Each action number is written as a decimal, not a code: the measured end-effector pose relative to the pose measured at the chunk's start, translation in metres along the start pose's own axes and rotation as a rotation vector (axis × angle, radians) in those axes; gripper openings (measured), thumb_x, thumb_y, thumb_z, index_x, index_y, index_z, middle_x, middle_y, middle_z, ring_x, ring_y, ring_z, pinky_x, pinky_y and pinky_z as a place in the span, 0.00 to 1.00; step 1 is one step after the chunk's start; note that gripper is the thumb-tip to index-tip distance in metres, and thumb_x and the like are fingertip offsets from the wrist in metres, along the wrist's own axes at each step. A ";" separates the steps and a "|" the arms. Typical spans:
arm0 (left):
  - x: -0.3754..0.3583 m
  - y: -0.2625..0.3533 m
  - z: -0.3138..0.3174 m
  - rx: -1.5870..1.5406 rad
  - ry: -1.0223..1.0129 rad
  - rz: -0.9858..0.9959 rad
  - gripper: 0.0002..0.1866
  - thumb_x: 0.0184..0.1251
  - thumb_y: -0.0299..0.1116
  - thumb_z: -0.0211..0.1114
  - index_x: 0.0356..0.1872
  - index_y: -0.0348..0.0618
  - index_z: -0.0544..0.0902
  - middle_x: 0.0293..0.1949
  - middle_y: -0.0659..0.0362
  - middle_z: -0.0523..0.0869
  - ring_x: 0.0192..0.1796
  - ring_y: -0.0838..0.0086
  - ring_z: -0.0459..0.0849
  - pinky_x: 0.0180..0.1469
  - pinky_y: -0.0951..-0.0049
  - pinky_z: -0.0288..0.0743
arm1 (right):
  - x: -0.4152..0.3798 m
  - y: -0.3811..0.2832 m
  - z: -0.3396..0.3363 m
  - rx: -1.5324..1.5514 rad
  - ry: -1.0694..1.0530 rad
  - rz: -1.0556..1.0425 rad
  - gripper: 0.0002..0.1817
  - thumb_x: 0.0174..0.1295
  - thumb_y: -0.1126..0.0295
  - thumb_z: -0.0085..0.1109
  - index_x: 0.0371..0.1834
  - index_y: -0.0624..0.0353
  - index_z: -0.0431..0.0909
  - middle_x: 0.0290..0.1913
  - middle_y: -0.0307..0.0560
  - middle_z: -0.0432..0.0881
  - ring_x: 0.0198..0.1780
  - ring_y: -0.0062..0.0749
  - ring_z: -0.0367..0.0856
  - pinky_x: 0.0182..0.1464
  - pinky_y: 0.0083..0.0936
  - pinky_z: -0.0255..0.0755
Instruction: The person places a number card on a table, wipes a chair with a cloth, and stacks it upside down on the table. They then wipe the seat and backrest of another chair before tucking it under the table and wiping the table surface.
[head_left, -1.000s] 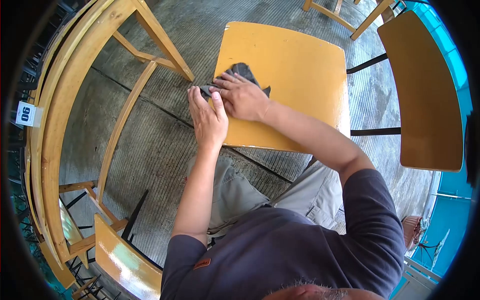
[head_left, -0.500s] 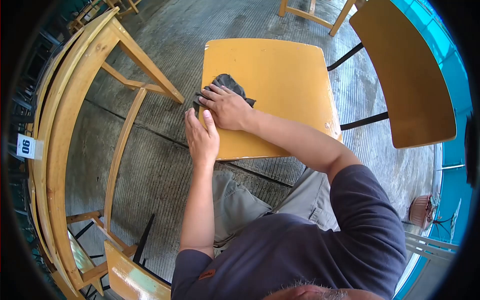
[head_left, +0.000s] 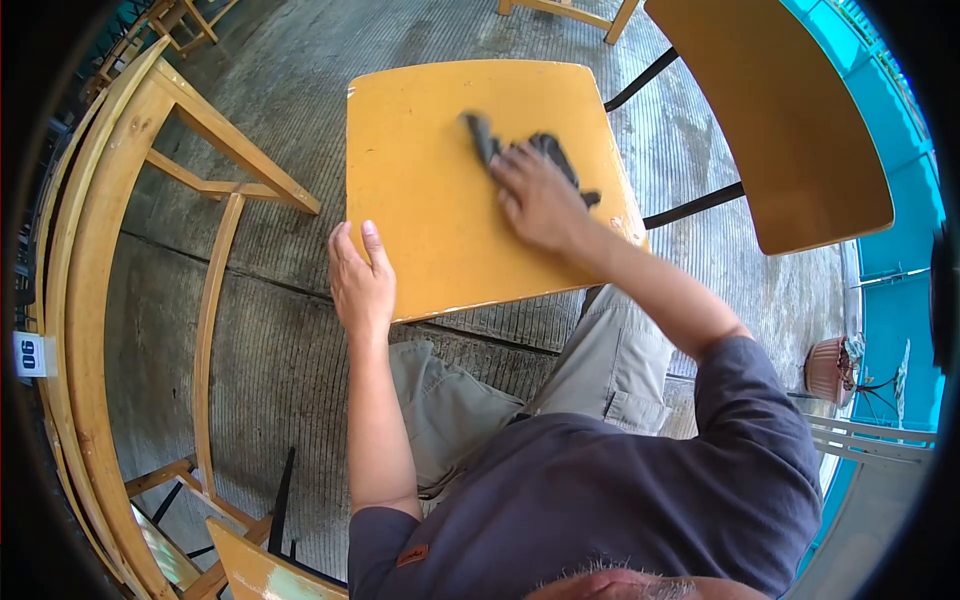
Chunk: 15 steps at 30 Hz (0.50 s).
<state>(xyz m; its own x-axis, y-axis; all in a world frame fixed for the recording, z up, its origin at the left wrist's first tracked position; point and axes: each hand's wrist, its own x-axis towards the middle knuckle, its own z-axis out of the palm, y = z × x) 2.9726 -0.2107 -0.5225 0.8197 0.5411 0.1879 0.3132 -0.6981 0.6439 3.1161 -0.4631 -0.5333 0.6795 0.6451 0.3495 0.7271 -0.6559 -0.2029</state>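
Note:
A dark cloth (head_left: 552,158) lies bunched on the yellow wooden chair seat (head_left: 430,150), toward its right side. My right hand (head_left: 541,198) presses on the cloth with the palm down, slightly blurred, and covers part of it. At the seat's near left edge, my left hand (head_left: 362,277) rests against the side with its thumb and fingers apart and nothing in it.
The chair's backrest (head_left: 780,120) rises at the right on dark metal bars. A wooden table (head_left: 90,270) with a number tag (head_left: 34,354) stands at the left. Another chair (head_left: 262,570) is at the lower left, and a potted plant (head_left: 830,370) at the right.
My right hand has moved with the cloth from the seat's left edge to its right side. My left hand stays by the left edge. The whole view has shifted a little.

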 end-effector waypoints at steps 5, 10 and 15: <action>-0.001 0.004 0.002 0.013 -0.016 -0.013 0.35 0.83 0.58 0.42 0.68 0.32 0.70 0.70 0.43 0.73 0.72 0.47 0.73 0.72 0.53 0.68 | -0.056 -0.021 -0.046 0.116 -0.147 -0.118 0.26 0.70 0.68 0.51 0.70 0.63 0.75 0.73 0.61 0.71 0.79 0.58 0.61 0.81 0.46 0.53; -0.001 0.003 0.000 0.028 -0.021 0.023 0.35 0.83 0.58 0.42 0.68 0.32 0.71 0.70 0.43 0.73 0.71 0.46 0.73 0.71 0.53 0.68 | 0.043 0.157 0.004 -0.201 0.181 0.394 0.29 0.73 0.62 0.41 0.76 0.57 0.69 0.78 0.57 0.65 0.81 0.58 0.56 0.80 0.55 0.52; 0.001 0.003 0.002 -0.014 -0.018 -0.026 0.36 0.83 0.59 0.43 0.68 0.32 0.71 0.69 0.42 0.74 0.70 0.46 0.74 0.70 0.53 0.69 | 0.035 0.089 0.021 -0.141 0.187 0.289 0.28 0.68 0.63 0.48 0.69 0.66 0.74 0.73 0.61 0.71 0.78 0.57 0.63 0.78 0.53 0.59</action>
<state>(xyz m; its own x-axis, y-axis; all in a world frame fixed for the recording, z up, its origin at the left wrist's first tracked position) 2.9748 -0.2130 -0.5220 0.8202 0.5499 0.1575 0.3276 -0.6773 0.6587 3.2070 -0.4910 -0.5582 0.8159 0.3510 0.4594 0.4779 -0.8567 -0.1942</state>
